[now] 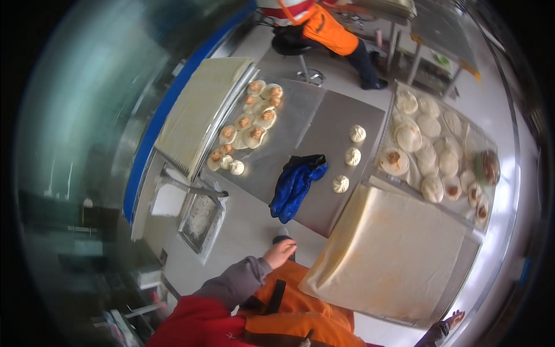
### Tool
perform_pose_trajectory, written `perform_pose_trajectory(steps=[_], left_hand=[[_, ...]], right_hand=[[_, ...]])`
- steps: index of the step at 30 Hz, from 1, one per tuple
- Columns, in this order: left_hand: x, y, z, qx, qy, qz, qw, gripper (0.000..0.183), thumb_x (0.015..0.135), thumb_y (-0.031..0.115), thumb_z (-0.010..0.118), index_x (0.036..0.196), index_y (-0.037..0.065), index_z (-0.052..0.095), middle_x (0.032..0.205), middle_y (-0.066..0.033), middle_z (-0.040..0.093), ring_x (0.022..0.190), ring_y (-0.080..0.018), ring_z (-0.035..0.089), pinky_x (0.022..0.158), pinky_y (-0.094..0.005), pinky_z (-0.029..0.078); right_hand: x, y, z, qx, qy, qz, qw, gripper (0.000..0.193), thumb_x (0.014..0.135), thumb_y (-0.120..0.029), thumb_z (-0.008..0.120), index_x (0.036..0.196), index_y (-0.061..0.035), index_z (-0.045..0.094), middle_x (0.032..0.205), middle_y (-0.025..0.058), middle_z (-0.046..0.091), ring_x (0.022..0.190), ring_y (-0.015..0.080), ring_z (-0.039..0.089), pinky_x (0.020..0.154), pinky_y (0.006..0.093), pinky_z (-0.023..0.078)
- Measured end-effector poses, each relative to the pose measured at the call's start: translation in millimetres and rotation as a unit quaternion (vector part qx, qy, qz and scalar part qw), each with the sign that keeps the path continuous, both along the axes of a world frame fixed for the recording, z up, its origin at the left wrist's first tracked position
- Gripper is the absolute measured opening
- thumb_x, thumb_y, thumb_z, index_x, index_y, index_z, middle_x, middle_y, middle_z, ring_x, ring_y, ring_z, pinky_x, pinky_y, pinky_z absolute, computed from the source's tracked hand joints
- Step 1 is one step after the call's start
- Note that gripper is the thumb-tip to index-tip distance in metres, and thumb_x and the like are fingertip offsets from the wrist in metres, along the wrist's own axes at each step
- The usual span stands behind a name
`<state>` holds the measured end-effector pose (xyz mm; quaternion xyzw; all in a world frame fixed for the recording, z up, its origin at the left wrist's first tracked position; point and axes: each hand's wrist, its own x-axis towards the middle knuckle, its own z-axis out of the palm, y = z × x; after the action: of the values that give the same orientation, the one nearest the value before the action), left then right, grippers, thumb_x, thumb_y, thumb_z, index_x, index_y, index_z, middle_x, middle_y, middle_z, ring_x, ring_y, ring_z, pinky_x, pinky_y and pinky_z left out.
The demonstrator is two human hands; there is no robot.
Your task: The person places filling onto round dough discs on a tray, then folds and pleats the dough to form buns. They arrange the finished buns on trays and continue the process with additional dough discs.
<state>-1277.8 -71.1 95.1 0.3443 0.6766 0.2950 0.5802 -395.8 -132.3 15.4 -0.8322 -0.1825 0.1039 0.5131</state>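
My left hand [280, 253] hangs over my orange apron [295, 283], below the metal table. Its fingers are loosely curled together, and I see nothing held in them. At the lower right, beside the edge of a cloth-covered tray, my right hand [455, 319] has its fingers apart and holds nothing visible. A cream cloth [393, 248] drapes over that tray. On the metal table [324, 214] lies a crumpled blue cloth [298, 185]. Right of it, pleated buns [352, 156] sit in a short row.
Dough rounds topped with filling [254, 136] lie at the table's left. A tray [404, 185] at the right bears several dough rounds and a filling container [487, 168]. Another cloth-covered rack [202, 110] stands far left, above a floury metal pan [199, 220]. A person in orange [330, 29] sits behind.
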Motion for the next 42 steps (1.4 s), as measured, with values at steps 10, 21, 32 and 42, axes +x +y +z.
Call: perform_pose_trajectory(steps=[10, 21, 32, 42], left_hand=[[-339, -54, -10, -0.223, 0.148, -0.088, 0.96, 0.03, 0.1, 0.022, 0.051, 0.119, -0.001, 0.054, 0.104, -0.0115, 0.066, 0.089, -0.0183, 0.065, 0.079, -0.0326, 0.054], [-460, 43, -52, -0.383, 0.177, -0.211, 0.882, 0.022, 0.101, 0.028, 0.047, 0.108, 0.008, 0.052, 0.083, -0.0109, 0.059, 0.065, -0.0192, 0.057, 0.052, -0.0315, 0.047], [-318, 39, 31, -0.216, 0.185, -0.306, 0.908, 0.023, 0.1, 0.019, 0.05, 0.115, 0.005, 0.06, 0.103, -0.0057, 0.066, 0.09, -0.0132, 0.063, 0.076, -0.0268, 0.049], [-383, 29, 38, -0.183, 0.23, -0.183, 0.938, 0.025, 0.099, 0.021, 0.051, 0.111, 0.002, 0.062, 0.1, -0.0099, 0.069, 0.092, -0.0186, 0.066, 0.082, -0.0311, 0.051]], right_hand=[[-510, -217, -166, -0.236, 0.337, 0.002, 0.912, 0.044, 0.101, -0.036, 0.045, 0.139, -0.0141, 0.044, 0.118, 0.0201, 0.063, 0.108, 0.032, 0.061, 0.094, 0.0415, 0.047], [-598, -272, -132, -0.327, 0.313, -0.107, 0.885, 0.043, 0.101, -0.036, 0.046, 0.137, -0.0137, 0.046, 0.115, 0.0185, 0.064, 0.103, 0.0304, 0.062, 0.09, 0.0411, 0.048], [-674, -190, -123, -0.31, 0.404, -0.015, 0.86, 0.041, 0.1, -0.035, 0.047, 0.136, -0.0133, 0.047, 0.112, 0.0168, 0.066, 0.098, 0.0288, 0.063, 0.087, 0.0408, 0.049], [-752, -116, -107, -0.352, 0.427, 0.108, 0.826, 0.04, 0.1, -0.034, 0.047, 0.134, -0.0129, 0.048, 0.11, 0.0153, 0.067, 0.093, 0.0274, 0.064, 0.084, 0.0405, 0.05]])
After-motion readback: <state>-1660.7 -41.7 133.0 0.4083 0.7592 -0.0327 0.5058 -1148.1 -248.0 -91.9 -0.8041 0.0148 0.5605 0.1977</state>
